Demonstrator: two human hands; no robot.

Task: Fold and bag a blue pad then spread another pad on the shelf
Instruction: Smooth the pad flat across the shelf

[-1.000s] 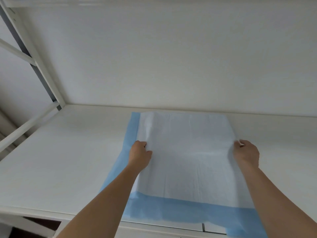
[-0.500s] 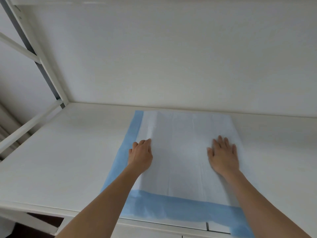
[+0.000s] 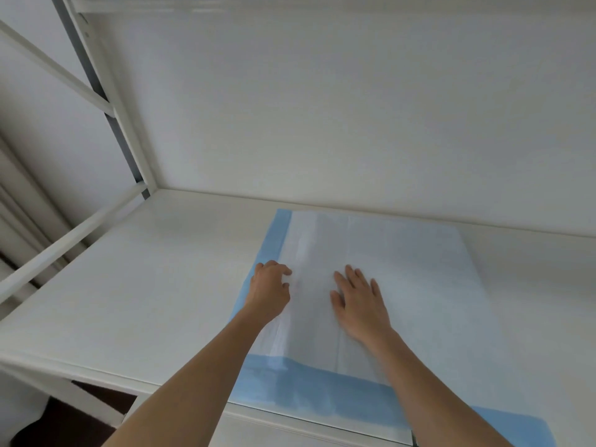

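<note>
- A white wall [image 3: 354,108] fills the space behind and above the shelf.
- A white shelf [image 3: 129,301] runs wide below the wall, its front edge nearest the person.
- A white metal frame [image 3: 106,101] stands at the shelf's left end, with an upright post and slanting rails.
- A pad [image 3: 403,269] lies flat on the shelf, right of the middle. Its top is white, with a blue border along the left side and the near side. Its far edge sits close to the wall, and its near blue edge reaches the shelf's front edge, a corner hanging over at the lower right.
- Two bare forearms reach in from below, both over the pad.
- The right hand [image 3: 361,304] lies palm down on the white middle of the pad. Its fingers [image 3: 353,274] are straight and spread, released, pressing flat and grasping nothing.
- The left hand [image 3: 269,290] rests near the pad's left side, just beside the blue border. Its fingers [image 3: 285,271] are curled with the tips on the white sheet; I cannot tell whether they pinch the pad or only touch it.
</note>
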